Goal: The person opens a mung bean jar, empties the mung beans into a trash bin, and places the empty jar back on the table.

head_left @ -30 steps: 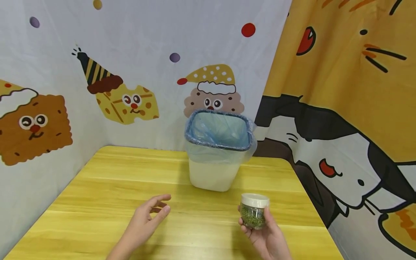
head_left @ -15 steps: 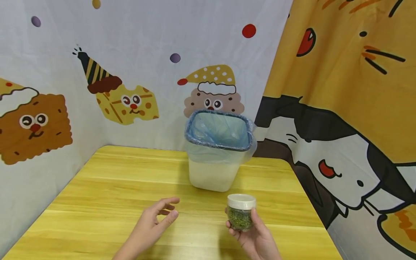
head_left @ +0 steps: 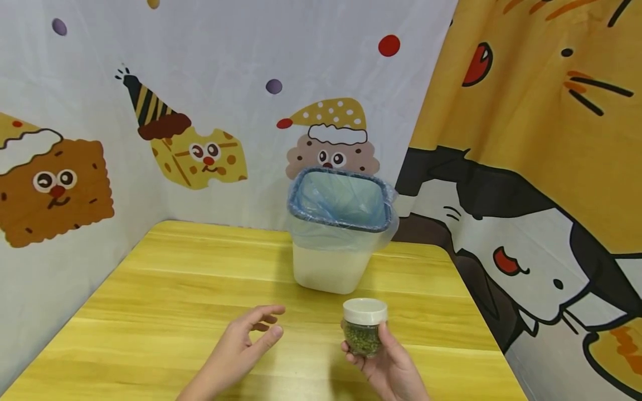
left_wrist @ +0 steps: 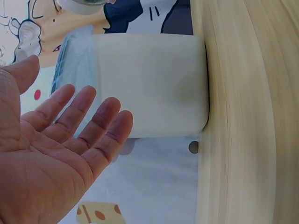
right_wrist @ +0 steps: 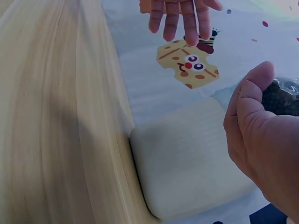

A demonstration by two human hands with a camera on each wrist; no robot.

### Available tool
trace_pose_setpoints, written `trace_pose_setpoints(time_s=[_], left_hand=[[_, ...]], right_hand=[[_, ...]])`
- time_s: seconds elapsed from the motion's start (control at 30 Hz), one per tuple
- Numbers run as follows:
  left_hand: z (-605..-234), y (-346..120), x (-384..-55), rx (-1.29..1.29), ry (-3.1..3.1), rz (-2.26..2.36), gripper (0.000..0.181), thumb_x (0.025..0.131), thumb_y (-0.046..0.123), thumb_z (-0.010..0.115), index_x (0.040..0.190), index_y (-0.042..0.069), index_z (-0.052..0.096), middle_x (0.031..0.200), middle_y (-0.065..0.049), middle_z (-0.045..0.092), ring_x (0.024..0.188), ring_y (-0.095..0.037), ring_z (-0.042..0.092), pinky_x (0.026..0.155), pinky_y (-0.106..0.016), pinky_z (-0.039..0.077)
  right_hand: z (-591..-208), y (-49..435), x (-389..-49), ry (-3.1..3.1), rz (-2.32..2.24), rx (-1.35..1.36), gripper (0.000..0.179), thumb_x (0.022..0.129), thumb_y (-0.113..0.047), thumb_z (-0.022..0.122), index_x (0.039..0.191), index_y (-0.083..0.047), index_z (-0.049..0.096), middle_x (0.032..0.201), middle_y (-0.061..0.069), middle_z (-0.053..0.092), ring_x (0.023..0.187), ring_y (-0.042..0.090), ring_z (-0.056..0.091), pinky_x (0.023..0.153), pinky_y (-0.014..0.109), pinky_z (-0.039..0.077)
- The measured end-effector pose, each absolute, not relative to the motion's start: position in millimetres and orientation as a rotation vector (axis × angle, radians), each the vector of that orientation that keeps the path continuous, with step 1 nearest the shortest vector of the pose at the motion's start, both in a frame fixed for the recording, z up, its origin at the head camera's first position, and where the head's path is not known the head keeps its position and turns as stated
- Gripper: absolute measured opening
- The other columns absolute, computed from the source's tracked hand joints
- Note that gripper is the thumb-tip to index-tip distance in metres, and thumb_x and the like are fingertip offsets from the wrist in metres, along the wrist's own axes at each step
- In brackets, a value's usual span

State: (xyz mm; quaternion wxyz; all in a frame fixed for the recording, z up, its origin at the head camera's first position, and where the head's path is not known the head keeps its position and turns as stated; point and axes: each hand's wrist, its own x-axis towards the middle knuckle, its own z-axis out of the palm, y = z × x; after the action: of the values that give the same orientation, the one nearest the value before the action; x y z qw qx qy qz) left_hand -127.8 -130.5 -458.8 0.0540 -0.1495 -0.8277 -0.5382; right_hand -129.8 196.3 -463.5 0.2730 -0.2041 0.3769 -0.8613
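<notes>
In the head view my right hand point(head_left: 393, 370) grips a small clear jar point(head_left: 363, 331) by its sides, held upright above the table. Small green grains fill much of the jar, and a white lid point(head_left: 365, 311) covers its top. To the left of the jar, apart from it, hovers my left hand point(head_left: 236, 348) with loosely bent fingers and nothing in them. The left wrist view shows that left hand point(left_wrist: 60, 144) palm up, its fingers spread. Only part of the jar point(right_wrist: 282, 97) appears in the right wrist view, at the right edge beside my right hand point(right_wrist: 266, 135).
A whitish bin point(head_left: 328, 270) lined with a thin blue bag point(head_left: 341, 200) stands toward the back of the yellow wood-grain table point(head_left: 200, 267). Cartoon-printed cloth point(head_left: 215, 44) hangs behind the table, and an orange one point(head_left: 521, 122) hangs at the right.
My right hand has carried the jar leftward over the table. My left hand has shifted a little to the right, so the two hands are closer together. The bin has stayed in place.
</notes>
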Motion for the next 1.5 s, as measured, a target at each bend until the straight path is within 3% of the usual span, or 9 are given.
trace_pose_setpoints(time_s=[0.2,0.5,0.83,1.03,1.5], left_hand=[[-456.1,-127.0,-127.4,-0.484,-2.525,-1.648,0.032,0.107,0.029,0.068,0.138,0.027,0.068,0.124,0.003,0.073,0.109,-0.007,0.065,0.08,-0.024,0.057],[-455.0,-125.1,-126.1,-0.554,-2.511,-1.68,0.032,0.107,0.025,0.066,0.139,0.021,0.068,0.102,0.003,0.07,0.091,-0.006,0.063,0.06,-0.025,0.054],[-455.1,-118.3,-122.9,-0.693,-2.381,-1.687,0.034,0.104,0.016,0.069,0.138,0.023,0.068,0.094,0.004,0.063,0.081,-0.003,0.06,0.061,-0.024,0.054],[-451.5,-114.0,-119.9,-0.811,-2.278,-1.675,0.038,0.102,0.008,0.07,0.139,0.017,0.067,0.09,0.003,0.061,0.081,-0.002,0.058,0.064,-0.024,0.054],[-450.8,-109.1,-117.6,-0.827,-2.282,-1.722,0.048,0.1,0.012,0.074,0.146,0.02,0.062,0.094,0.005,0.06,0.085,-0.003,0.058,0.063,-0.023,0.054]], right_hand=[[-459.9,191.9,-127.4,1.138,-2.272,-0.515,0.044,0.118,-0.039,0.021,0.154,-0.022,0.04,0.144,0.005,0.053,0.125,0.021,0.066,0.106,0.029,0.055],[-459.4,186.5,-125.1,1.242,-2.214,-0.498,0.043,0.118,-0.039,0.026,0.154,-0.021,0.041,0.142,0.006,0.054,0.124,0.02,0.068,0.105,0.03,0.057],[-457.5,180.7,-120.0,1.253,-2.178,-0.433,0.037,0.118,-0.033,0.037,0.153,-0.022,0.041,0.143,0.005,0.057,0.124,0.022,0.069,0.105,0.034,0.057],[-456.5,177.6,-117.9,1.247,-2.167,-0.408,0.038,0.118,-0.03,0.038,0.155,-0.021,0.039,0.145,0.005,0.059,0.122,0.021,0.07,0.103,0.033,0.059],[-461.4,171.9,-117.3,1.336,-2.116,-0.421,0.049,0.115,-0.03,0.048,0.16,-0.016,0.033,0.142,0.008,0.06,0.122,0.023,0.067,0.103,0.039,0.059]])
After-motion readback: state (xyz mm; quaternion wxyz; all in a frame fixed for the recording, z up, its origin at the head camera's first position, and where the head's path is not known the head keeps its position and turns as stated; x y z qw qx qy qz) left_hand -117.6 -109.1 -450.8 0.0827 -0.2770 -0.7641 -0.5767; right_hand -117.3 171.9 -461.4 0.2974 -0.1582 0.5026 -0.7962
